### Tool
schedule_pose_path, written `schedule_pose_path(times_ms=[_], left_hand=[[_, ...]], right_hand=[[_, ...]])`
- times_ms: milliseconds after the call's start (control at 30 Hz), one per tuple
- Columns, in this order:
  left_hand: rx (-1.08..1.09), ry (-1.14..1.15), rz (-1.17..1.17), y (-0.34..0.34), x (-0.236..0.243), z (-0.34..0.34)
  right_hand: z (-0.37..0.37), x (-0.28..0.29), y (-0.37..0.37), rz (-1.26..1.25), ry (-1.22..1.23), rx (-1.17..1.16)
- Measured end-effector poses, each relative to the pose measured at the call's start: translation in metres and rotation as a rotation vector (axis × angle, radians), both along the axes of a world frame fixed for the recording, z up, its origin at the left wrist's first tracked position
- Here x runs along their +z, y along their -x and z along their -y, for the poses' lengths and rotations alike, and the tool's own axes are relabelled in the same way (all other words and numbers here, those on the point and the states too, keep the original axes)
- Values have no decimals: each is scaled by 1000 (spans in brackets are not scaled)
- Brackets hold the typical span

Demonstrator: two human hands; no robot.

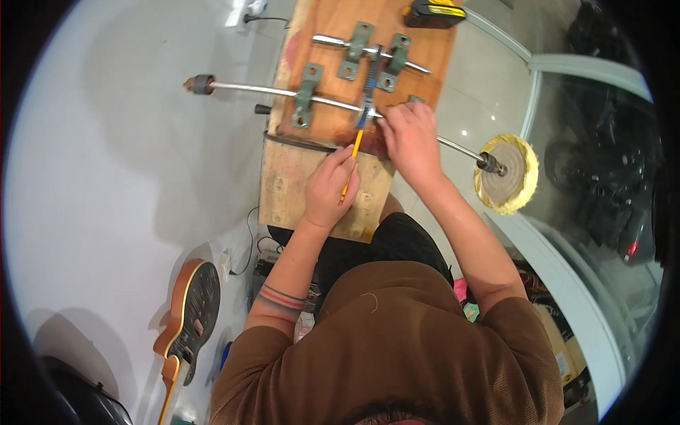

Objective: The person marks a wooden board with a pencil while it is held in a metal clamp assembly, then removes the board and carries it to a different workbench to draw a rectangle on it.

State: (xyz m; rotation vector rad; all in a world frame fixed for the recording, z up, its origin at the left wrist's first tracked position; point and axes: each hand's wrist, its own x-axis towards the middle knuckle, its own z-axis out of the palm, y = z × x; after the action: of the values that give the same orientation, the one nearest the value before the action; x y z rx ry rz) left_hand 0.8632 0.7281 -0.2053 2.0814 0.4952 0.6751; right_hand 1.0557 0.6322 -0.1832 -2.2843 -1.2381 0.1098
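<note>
My left hand point(330, 185) is closed around a thin yellow pencil point(358, 144). The pencil's far end reaches the lower end of a dark toothed belt point(371, 76) with blue marks, beside a small metal pulley point(372, 113). My right hand point(414, 139) closes its fingers on the long steel shaft point(258, 91), just right of that pulley; part of the shaft is hidden under it. Green pillow-block bearings point(305, 95) carry this shaft and a shorter steel shaft point(329, 40) farther away. The belt runs between the two shafts.
A drill chuck point(203, 84) caps the long shaft's left end; a yellow-edged buffing wheel point(525, 174) is on its right end. A yellow-black battery pack point(435, 13) lies on the far wooden board point(333, 14). A guitar body point(186, 312) leans at the left wall; glass doors stand right.
</note>
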Motion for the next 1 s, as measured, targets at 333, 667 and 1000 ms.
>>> schedule_pose_path(times_ms=[333, 667, 1000], left_hand=[[-56, -412, -148, -32, -6, 14], [26, -425, -236, -48, 3, 27], [36, -460, -205, -43, -9, 26]], right_hand=[[8, -5, 0, -108, -95, 6], [11, -9, -1, -110, -120, 11], [13, -8, -2, -118, -85, 14]])
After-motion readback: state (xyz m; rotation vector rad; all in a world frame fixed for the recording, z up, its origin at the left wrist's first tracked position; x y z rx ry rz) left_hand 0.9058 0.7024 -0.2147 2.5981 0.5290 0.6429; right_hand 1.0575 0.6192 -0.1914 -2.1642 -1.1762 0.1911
